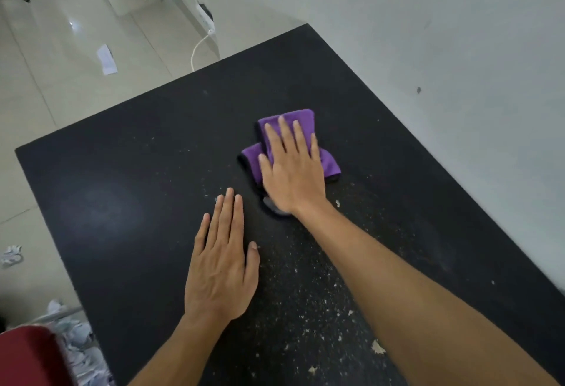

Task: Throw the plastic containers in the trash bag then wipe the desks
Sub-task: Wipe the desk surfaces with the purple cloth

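Note:
A black desk (pixel 128 177) fills most of the view, its top speckled with pale crumbs and dust, thickest at the near right. A folded purple cloth (pixel 298 118) lies on the desk past the middle. My right hand (pixel 293 171) presses flat on the cloth, fingers spread over it. My left hand (pixel 221 263) rests flat on the bare desk top, nearer to me and left of the cloth, fingers straight and holding nothing. No plastic container or trash bag is in view.
A grey wall (pixel 443 49) runs along the desk's right side. On the tiled floor lie a paper slip (pixel 106 59), a power strip with a white cable (pixel 204 18) and crumpled paper (pixel 75 346). A red object (pixel 27 355) sits at the lower left corner.

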